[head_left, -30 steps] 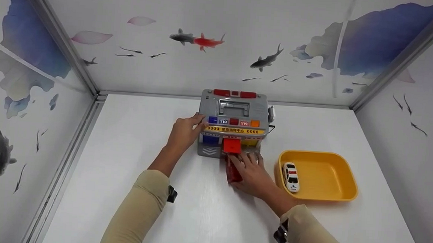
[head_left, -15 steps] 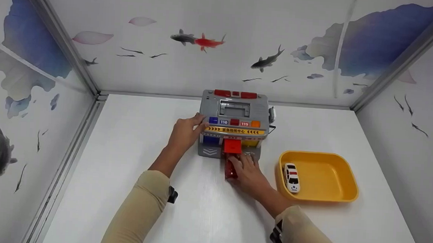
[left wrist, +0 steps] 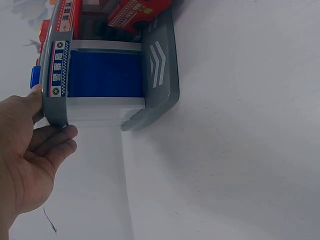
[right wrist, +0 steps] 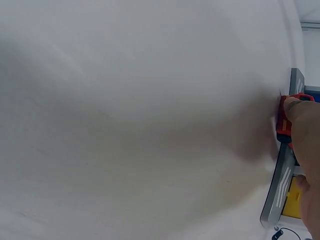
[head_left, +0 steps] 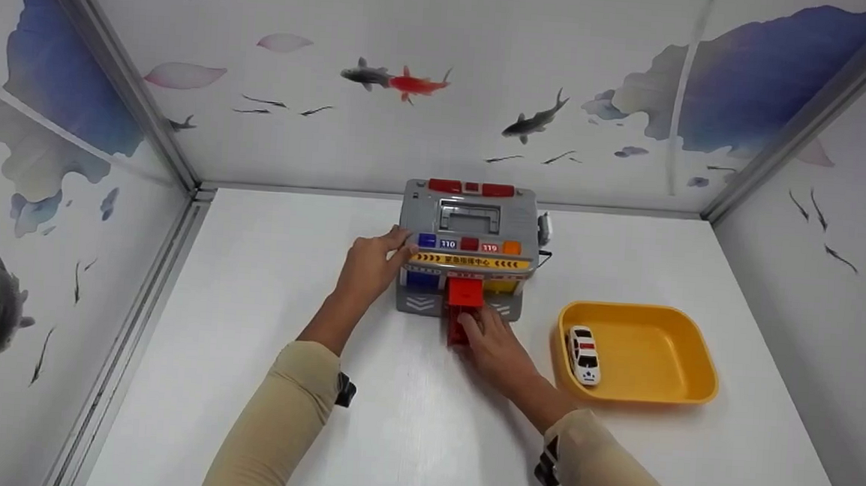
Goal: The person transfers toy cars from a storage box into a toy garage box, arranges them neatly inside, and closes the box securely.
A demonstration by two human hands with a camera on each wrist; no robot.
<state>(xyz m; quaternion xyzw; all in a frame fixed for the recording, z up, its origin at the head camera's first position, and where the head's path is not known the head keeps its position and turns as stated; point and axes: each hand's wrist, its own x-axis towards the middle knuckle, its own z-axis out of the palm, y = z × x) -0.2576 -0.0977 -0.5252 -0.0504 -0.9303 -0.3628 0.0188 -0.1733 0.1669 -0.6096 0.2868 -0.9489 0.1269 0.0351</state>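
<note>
A grey toy rescue station (head_left: 421, 216) with a blue, a red and a yellow door stands at the back of the table. Its red middle door (head_left: 465, 292) sticks out, raised. At the station's front left corner, my left hand (head_left: 371, 265) pinches the roof edge, thumb on top and fingers underneath, as the left wrist view shows. My right hand (head_left: 501, 356) grips a red toy fire truck (head_left: 457, 333) just below the raised door, its far end hidden under that door. In the right wrist view the fire truck (right wrist: 284, 117) is partly covered by the hand.
To the right stands a yellow tray (head_left: 683, 393) with a white toy police car (head_left: 584, 355) along its left side. A white table (head_left: 361, 434) carries everything, with printed panels (head_left: 439, 146) around it. A thin black cord loop (head_left: 545, 258) sticks out at the station's right.
My right hand has slid the fire truck forward into the middle doorway, so less of it shows. The left hand stays at the station's corner.
</note>
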